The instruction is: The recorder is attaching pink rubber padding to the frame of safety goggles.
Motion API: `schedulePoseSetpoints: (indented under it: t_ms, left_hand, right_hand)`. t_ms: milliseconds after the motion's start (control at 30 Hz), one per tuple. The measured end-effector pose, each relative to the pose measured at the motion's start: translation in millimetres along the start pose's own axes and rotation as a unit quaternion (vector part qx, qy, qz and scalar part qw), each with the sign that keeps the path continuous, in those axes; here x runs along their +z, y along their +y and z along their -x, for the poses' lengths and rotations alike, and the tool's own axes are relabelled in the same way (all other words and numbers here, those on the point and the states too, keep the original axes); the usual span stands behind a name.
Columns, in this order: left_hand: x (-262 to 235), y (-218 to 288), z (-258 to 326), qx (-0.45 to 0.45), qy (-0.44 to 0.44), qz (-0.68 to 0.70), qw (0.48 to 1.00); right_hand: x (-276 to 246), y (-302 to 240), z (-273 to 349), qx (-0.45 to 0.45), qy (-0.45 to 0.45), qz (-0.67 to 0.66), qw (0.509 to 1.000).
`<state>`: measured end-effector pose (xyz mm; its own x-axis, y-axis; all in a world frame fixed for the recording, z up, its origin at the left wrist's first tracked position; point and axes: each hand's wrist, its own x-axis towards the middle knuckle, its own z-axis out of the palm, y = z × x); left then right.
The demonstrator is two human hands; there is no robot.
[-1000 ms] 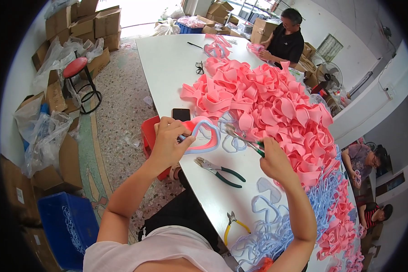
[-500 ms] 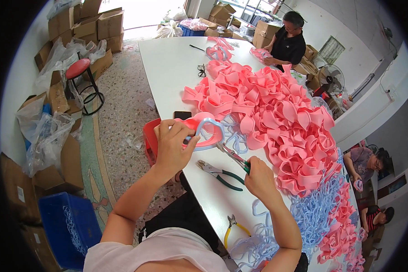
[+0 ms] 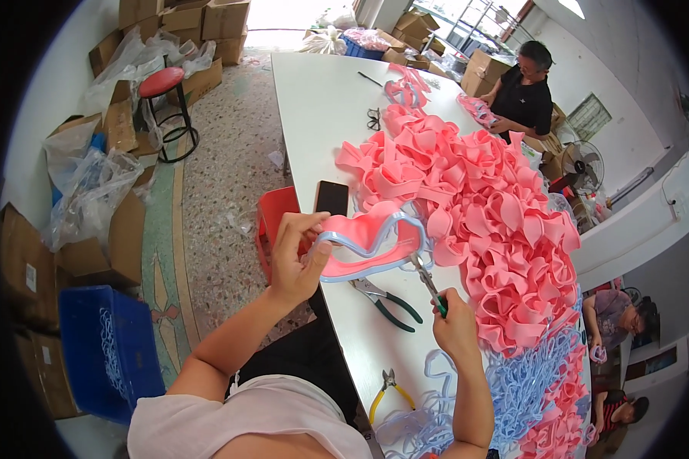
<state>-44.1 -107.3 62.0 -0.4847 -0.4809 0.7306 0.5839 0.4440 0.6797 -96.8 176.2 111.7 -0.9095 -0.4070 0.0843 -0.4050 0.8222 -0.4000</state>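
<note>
My left hand (image 3: 295, 256) pinches one end of a loop-shaped pink piece with pale-blue edging (image 3: 364, 229), its outline curved like a mask frame. Green-handled pliers (image 3: 429, 284) are in my closed right hand (image 3: 458, 329). Their jaws meet the blue edging at the piece's right end; whether they grip it is too small to tell. Below the held piece, a second green-handled pair of pliers (image 3: 369, 288) lies on the white table (image 3: 302, 115). Yellow-handled nippers (image 3: 390, 377) rest nearer to me.
A large heap of pink pieces (image 3: 467, 183) covers the table's right side, beside tangled pale-blue strips (image 3: 524, 382). A phone (image 3: 332, 197) and glasses (image 3: 373, 119) lie beyond my left hand. One person (image 3: 524, 96) works across the table; two others are at right. A blue bin (image 3: 115, 352) stands left.
The view has shifted, so the table sits farther right. The held piece has turned, showing more of its pink inside and blue rim. The pliers remain at its right end, held more steeply.
</note>
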Motion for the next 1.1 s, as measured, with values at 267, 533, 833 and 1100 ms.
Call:
schedulePoseSetpoints:
  t_ms: [267, 533, 833, 1100]
  left_hand:
    - [-5, 12, -8, 0.013, -0.014, -0.036, 0.999]
    - [3, 27, -17, 0.101, -0.129, -0.067, 0.984]
    - [3, 38, -23, 0.165, -0.194, -0.06, 0.965]
    - [4, 18, -29, 0.109, -0.271, -0.032, 0.956]
  right_hand:
    - [-16, 5, 2, -0.081, 0.109, 0.047, 0.99]
    - [-49, -50, -7, -0.187, 0.148, 0.239, 0.941]
    - [-64, -55, -21, -0.26, 0.109, 0.357, 0.891]
    - [-43, -30, -27, -0.243, 0.058, 0.297, 0.921]
